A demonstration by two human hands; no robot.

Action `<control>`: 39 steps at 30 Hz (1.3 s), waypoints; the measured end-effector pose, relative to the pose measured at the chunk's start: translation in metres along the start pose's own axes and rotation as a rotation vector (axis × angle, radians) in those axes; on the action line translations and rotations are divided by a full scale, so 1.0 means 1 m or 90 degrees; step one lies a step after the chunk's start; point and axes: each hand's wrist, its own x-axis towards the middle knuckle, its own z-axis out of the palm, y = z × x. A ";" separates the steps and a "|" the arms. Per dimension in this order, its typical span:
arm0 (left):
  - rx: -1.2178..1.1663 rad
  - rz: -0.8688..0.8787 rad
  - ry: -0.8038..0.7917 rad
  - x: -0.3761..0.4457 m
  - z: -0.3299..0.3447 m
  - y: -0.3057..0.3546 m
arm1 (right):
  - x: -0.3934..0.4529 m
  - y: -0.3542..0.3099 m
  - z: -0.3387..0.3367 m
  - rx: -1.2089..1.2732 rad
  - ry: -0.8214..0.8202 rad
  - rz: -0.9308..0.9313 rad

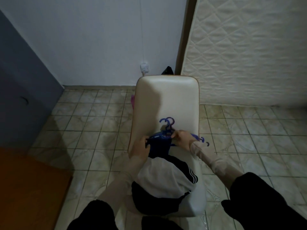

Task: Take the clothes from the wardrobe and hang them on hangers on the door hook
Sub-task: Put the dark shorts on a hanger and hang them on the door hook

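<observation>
done so far: clothes (166, 178) piled on chair (167, 97)
in progress: dark garment (158, 146) gripped by left hand (142, 145), blue hangers (167, 128) pinched by right hand (180, 136)
left: nothing hung yet, door hook unseen

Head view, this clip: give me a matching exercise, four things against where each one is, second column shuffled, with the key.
Things:
1. blue hangers
2. mattress
3. wall socket
4. pile of clothes

Places:
A. on the near end of the chair seat
B. low on the white wall
C. upright at the right
D. at both hands, left hand and right hand

Pairs: 1-D, 2-C, 3-B, 4-A
</observation>
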 end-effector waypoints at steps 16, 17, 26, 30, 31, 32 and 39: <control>0.141 0.049 -0.003 0.102 0.075 -0.127 | 0.137 0.025 0.164 0.010 -0.016 0.025; 0.158 0.060 -0.003 0.106 0.079 -0.133 | 0.142 0.026 0.173 -0.007 -0.017 0.028; 0.074 0.048 0.065 0.112 0.074 -0.144 | 0.154 0.025 0.173 -0.043 0.049 -0.015; 0.065 0.050 0.096 0.116 0.055 -0.124 | 0.154 0.018 0.150 -0.001 0.081 -0.053; 0.068 0.051 0.102 0.117 0.050 -0.119 | 0.152 0.014 0.143 0.000 0.091 -0.060; 0.070 0.054 0.106 0.118 0.045 -0.114 | 0.151 0.010 0.136 0.001 0.102 -0.069; 0.056 0.070 0.146 0.120 0.010 -0.078 | 0.146 -0.012 0.092 0.019 0.144 -0.115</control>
